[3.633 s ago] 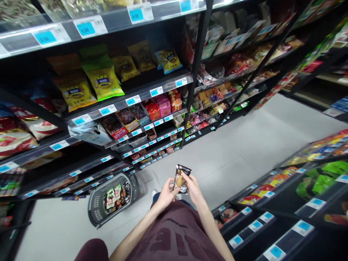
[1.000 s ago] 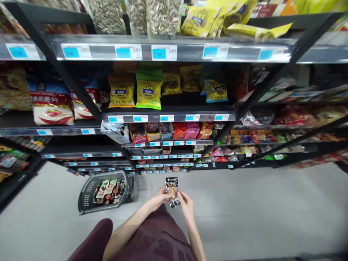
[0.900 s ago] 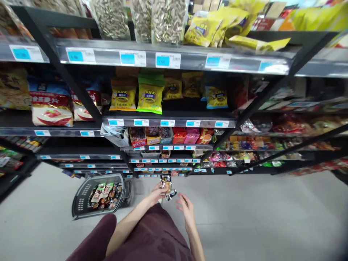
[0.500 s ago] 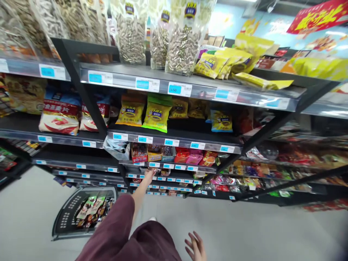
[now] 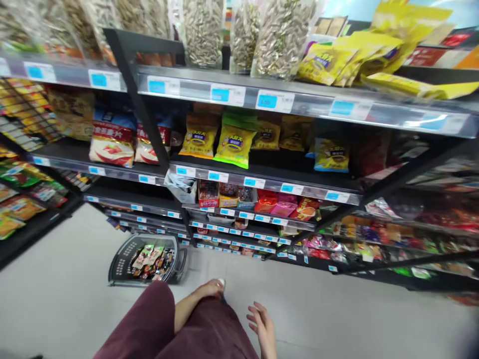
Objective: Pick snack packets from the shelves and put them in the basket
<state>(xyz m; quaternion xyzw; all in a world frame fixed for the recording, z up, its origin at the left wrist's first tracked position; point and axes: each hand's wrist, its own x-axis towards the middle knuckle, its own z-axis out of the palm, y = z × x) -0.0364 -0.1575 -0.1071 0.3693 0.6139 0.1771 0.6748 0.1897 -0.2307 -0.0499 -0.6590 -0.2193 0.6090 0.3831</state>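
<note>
My left hand [image 5: 212,288] is low in front of my body, over the maroon clothing, with its fingers curled inward. Whatever it may hold is hidden; a small white shape, possibly a shoe tip, shows just beyond it. To the right, my right hand [image 5: 260,321] hangs over the grey floor, its fingers apart and nothing in them. A dark shopping basket [image 5: 121,257] stands on the floor left of my left hand. Inside it lie several small dark packets [image 5: 151,269] and pale-and-green packs [image 5: 147,253].
Shelves rise ahead. Sunflower seed bags [image 5: 204,35] and yellow snack bags [image 5: 322,62] are on top. Below are more yellow snack bags [image 5: 235,139], red-and-white cereal bags [image 5: 112,139] and small boxes of sweets [image 5: 228,194]. Another rack [image 5: 22,204] stands at the left.
My left hand has drawn back from the lower shelf, down toward my body. The view has shifted, so shelves and basket sit differently in it. My right hand stays low and open.
</note>
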